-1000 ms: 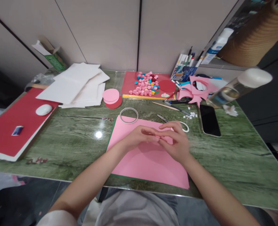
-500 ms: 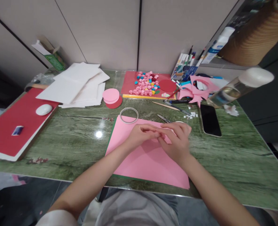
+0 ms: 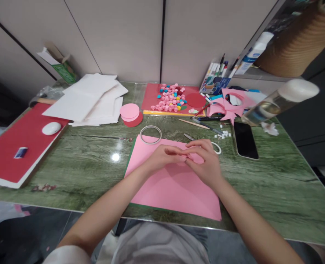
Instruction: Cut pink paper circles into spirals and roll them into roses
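A small, thin pink piece (image 3: 189,156) sat between the fingertips of my left hand (image 3: 164,158) and right hand (image 3: 206,161), held above a flat rectangular pink sheet (image 3: 176,194). My left thumb and fingers were drawn narrow on one side of it; my right thumb and forefinger pinched in from the other, the remaining right fingers arched loosely. Its exact shape was hidden by my fingers.

Just beyond, a thin pale tape ring (image 3: 151,143) overlapped the sheet's far edge, and a pair of scissors with white handles (image 3: 217,148) lay partly behind my right hand. At the back, small pink, blue and yellow pieces (image 3: 170,101) were heaped on a flat red rectangle (image 3: 151,95). A blue-and-white cardboard box (image 3: 213,86) stood packed with slim markers (image 3: 214,69). To its right, a clear bottle with a white cap (image 3: 269,108) held liquid. At the far left corner, a green-and-white cardboard box (image 3: 65,73) leaned with its flaps open, its contents out of sight.

Half a second earlier, my right hand had covered most of the scissors' handles; by this moment one white loop showed beside my knuckles.
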`<state>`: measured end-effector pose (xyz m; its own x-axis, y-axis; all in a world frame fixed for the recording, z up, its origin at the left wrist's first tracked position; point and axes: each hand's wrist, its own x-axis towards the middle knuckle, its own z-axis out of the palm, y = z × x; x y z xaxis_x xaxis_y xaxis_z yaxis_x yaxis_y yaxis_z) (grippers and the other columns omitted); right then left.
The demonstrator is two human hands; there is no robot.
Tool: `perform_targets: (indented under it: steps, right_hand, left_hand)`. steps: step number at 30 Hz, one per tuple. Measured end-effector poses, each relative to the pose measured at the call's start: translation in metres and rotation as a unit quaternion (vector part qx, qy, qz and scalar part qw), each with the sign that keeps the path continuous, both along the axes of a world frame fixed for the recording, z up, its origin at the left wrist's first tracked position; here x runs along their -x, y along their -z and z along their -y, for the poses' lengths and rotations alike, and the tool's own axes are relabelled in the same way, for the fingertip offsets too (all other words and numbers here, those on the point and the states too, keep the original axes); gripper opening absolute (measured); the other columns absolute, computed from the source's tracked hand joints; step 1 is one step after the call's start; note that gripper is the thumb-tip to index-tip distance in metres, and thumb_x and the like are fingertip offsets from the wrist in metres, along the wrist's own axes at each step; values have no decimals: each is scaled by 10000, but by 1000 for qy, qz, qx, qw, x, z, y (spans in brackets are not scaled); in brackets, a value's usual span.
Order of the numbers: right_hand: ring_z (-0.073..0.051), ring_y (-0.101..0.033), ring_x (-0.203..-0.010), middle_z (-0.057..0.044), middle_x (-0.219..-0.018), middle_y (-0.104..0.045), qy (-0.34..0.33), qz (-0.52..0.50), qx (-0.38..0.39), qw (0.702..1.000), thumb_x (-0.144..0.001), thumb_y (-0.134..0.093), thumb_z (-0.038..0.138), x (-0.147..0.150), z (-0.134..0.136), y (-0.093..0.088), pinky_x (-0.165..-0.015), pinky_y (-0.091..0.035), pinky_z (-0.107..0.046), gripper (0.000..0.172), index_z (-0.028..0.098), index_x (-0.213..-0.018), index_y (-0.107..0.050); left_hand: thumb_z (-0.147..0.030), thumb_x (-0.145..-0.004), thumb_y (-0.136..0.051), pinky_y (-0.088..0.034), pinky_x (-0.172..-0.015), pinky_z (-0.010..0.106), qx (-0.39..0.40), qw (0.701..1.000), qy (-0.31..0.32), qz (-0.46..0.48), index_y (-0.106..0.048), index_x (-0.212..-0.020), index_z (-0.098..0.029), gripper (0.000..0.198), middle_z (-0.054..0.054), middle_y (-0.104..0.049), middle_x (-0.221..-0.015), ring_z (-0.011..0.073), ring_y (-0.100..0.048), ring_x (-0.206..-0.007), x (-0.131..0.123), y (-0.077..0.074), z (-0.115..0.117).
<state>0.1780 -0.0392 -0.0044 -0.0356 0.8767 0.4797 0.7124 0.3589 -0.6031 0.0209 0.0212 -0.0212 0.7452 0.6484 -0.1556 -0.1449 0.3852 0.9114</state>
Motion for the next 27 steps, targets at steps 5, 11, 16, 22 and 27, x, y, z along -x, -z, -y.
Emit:
perform_targets:
  steps: [5,11,16,22,27]
  right_hand:
    - [-199,-512,-883,-6,-878,-626,16,50,-53,997,-724,-635,195,-1,1,5,-794,-395,-399,155,296,-837,-670]
    - [-200,-508,-879,-4,-874,-632,18,46,-60,997,-717,-638,155,-2,1,5,-786,-397,-400,190,306,-825,-676]
    - [-196,-509,-892,-10,-895,-616,-6,28,-25,999,-717,-643,174,-5,-1,3,-791,-403,-395,137,286,-788,-676]
    - [-195,-503,-949,-11,-967,-592,-41,17,29,999,-700,-662,155,-7,-3,2,-841,-387,-398,175,286,-815,-675]
    - [-196,-512,-930,-14,-932,-595,-18,1,54,998,-673,-680,147,-6,-4,1,-831,-395,-384,166,265,-789,-668]
  left_hand:
    - [-290,-615,-720,-459,-705,281,-14,999,-24,-20,-692,-790,-136,235,68,-687,-821,148,-609,-726,-2,2,1]
    - [-273,-618,-714,-467,-743,310,-9,999,-19,-25,-682,-815,-114,255,74,-679,-826,165,-615,-760,-1,-4,2]
    - [-258,-649,-693,-465,-761,303,-10,1000,10,-9,-681,-822,-116,224,70,-666,-837,158,-604,-786,1,-5,0]
    - [-276,-641,-699,-461,-749,288,-94,994,13,-53,-686,-788,-121,213,69,-663,-811,155,-603,-752,2,-2,-3]
    - [-301,-634,-702,-461,-734,275,-150,985,-12,-82,-684,-772,-122,226,73,-671,-805,160,-606,-760,2,1,-4]
